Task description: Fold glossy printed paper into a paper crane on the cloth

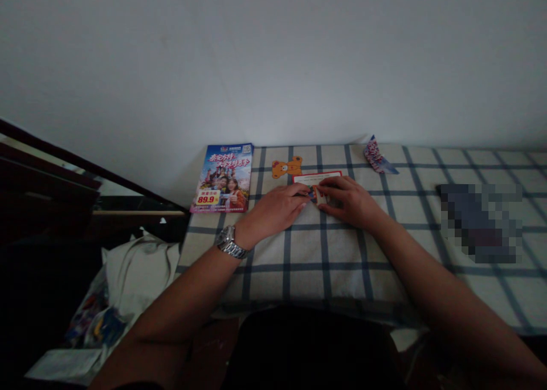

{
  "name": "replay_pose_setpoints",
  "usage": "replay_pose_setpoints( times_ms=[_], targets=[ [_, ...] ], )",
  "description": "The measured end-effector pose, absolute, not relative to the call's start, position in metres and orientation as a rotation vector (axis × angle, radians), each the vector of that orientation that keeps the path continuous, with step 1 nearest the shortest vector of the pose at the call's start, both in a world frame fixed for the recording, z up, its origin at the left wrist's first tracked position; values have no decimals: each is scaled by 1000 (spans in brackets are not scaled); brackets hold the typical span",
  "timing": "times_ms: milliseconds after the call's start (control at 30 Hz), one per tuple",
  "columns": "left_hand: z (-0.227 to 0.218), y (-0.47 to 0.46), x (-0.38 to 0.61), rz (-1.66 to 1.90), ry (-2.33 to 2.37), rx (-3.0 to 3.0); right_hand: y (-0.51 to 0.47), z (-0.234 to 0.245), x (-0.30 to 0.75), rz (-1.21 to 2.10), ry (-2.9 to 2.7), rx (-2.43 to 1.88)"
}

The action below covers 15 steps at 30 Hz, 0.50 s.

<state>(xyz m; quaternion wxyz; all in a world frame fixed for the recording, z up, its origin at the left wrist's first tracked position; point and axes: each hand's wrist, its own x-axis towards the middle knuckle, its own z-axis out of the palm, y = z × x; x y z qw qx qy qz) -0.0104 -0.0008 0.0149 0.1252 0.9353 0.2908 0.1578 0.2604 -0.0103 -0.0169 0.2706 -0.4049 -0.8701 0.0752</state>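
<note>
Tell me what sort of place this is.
Probably a bedroom or dormitory room: a blue-and-white checked cloth, likely a bed sheet, lies against a plain white painted wall, with what looks like a soft white pillow beside it.

Toward me, the checked cloth [307,267] gives my left hand [277,210] and right hand [348,203] room to pass — leftward the brochure [222,178] blocks, ahead the wall [273,65], rightward a blurred object [481,223].
</note>
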Motion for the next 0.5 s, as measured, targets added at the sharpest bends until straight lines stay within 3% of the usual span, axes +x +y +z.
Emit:
replay_pose_setpoints(
  times_ms=[500],
  targets=[
    [9, 8, -20, 465, 951, 2705, -12, -13, 259, 172, -2354, -1089]
  ],
)
